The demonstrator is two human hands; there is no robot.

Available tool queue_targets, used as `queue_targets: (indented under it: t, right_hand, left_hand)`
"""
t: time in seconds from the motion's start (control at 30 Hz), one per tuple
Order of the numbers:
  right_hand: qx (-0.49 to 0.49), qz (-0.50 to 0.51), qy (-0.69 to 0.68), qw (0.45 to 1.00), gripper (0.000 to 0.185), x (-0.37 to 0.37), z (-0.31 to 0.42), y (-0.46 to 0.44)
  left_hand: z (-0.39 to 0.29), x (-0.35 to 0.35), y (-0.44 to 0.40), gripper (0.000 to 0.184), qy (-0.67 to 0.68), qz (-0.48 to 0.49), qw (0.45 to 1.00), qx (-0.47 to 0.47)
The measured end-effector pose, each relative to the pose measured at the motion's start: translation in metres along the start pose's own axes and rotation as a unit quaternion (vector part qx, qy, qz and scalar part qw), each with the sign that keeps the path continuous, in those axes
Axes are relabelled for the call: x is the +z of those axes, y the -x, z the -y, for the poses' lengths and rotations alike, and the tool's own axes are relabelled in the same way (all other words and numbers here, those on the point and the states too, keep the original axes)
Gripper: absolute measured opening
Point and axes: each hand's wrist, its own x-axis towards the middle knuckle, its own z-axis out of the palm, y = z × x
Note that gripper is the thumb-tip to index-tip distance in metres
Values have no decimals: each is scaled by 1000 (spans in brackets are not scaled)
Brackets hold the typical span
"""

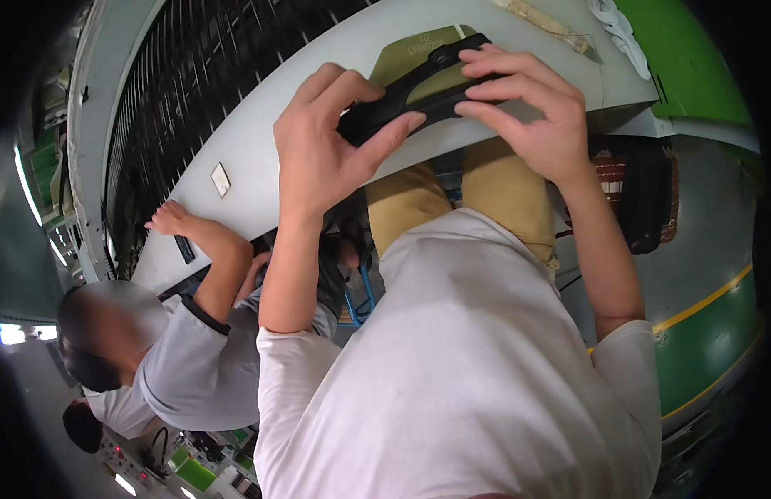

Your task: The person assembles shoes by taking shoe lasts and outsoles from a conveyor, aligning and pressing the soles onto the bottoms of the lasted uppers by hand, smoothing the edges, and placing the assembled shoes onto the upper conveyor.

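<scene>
Black, the part is held at its two ends between fingers and thumbs, left hand and right hand, against the green plate above the white table, a two-handed positioning step seemingly calling for even, steady grips.

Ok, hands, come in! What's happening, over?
Left hand, right hand: both on black part. Green sheet just beyond. Co-worker's hand off left, clear of it.

Curved black part, tilted.
</scene>
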Motion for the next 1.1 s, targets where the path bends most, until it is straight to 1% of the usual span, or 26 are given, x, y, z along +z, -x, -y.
queue_targets:
  t: [0.07,0.2,0.4,0.5,0.63,0.8,0.83,0.93,0.97,1.07,1.1]
  right_hand:
    - [-20,-4,-14,1000,19,2,-7,3]
    - [-16,-21,-23,999,19,5,-10,7]
    - [-21,3,-12,1000,22,2,-12,-1]
    - [-6,24,-12,1000,22,-2,-13,-8]
    - [23,23,-29,999,21,1,-14,-14]
    - [48,6,-42,998,19,7,-14,-15]
    - [59,13,-35,998,17,7,-14,-14]
    - [75,9,-24,997,15,9,-14,-26]
    - [54,40,21,998,22,4,-15,-33]
    - [21,-42,59,997,39,11,-1,-63]
    - [45,-32,56,997,54,13,4,-66]
  left_hand:
    - [2,4,0,37,12,1,1000,-13]
    - [0,5,0,40,-14,5,1000,-13]
    - [-5,4,-1,41,-44,10,999,-8]
    - [1,10,-1,44,-36,-24,999,-4]
    - [6,6,-7,44,-55,-3,998,22]
    - [4,1,-15,50,-63,35,996,44]
    - [4,-2,-14,52,-61,49,997,24]
    - [16,-2,-14,50,-30,36,999,-2]
    - [24,-1,-13,49,27,19,999,-36]
    - [58,13,-4,50,203,-38,970,-132]
    - [66,16,1,52,267,-48,949,-161]
